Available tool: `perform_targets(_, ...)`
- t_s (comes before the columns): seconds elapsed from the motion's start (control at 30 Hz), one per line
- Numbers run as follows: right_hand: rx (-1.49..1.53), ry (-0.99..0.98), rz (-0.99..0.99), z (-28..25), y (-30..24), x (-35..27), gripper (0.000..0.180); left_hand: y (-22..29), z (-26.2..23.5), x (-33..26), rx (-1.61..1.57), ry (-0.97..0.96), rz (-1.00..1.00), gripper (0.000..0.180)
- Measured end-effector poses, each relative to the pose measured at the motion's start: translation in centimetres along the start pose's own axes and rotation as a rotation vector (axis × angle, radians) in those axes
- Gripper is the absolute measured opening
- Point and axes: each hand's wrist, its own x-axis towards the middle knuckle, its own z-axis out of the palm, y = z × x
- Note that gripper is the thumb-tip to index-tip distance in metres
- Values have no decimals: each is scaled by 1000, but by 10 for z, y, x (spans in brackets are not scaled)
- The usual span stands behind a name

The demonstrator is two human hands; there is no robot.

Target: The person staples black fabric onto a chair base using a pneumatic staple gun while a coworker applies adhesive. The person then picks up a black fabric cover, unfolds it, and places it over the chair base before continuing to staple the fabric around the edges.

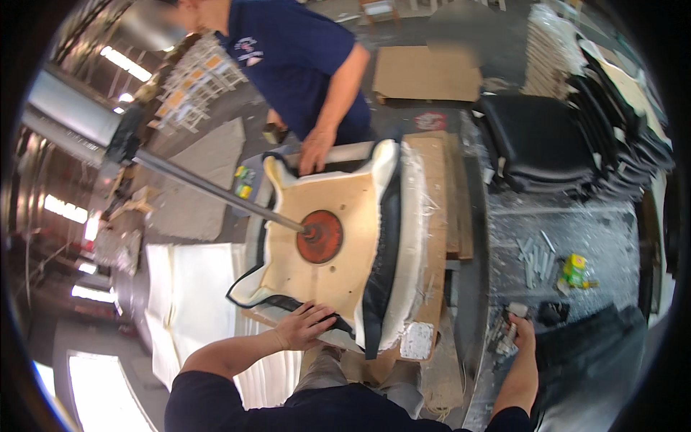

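A seat panel of tan board (pixel 353 209) lies underside up before me, with pale padding and a black cover (pixel 381 270) loose around its edges. A red round press plate (pixel 319 236) on a metal rod bears on its middle. My left hand (pixel 309 326) rests on the near edge, fingers stretched over the black cover. At the side table on the right, my right hand (pixel 523 333) is closed around a silver staple gun (pixel 505 338), partly hidden by the fingers. Across the panel, a co-worker's hand (pixel 317 150) presses on the far edge.
The metal side table (pixel 583 230) bears loose staple strips (pixel 536 261), a yellow-green box (pixel 574 270) and black cover material (pixel 597 360). Black seats (pixel 536 140) are stacked behind. The press rod (pixel 216 189) slants in from the upper left. White sheets (pixel 194 288) hang at left.
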Motion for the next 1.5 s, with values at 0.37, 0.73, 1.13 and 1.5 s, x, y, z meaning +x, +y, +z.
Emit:
perform_targets(0.37, -78, 528, -50, -69, 13, 10, 33, -35, 21, 59, -31, 29, 169, 96)
perform_targets(0.73, -255, 107, -452, 152, 9, -98, 52, 6, 36, -22, -80, 160, -30, 85)
perform_targets(1.13, -932, 314, -777, 281, 27, -192, 79, 2, 31, -6, -132, 442, 4, 57)
perform_targets(1.5, -858, 492, -791, 270, 76, -125, 68, -23, 28, -17, 176, 506, 141, 48)
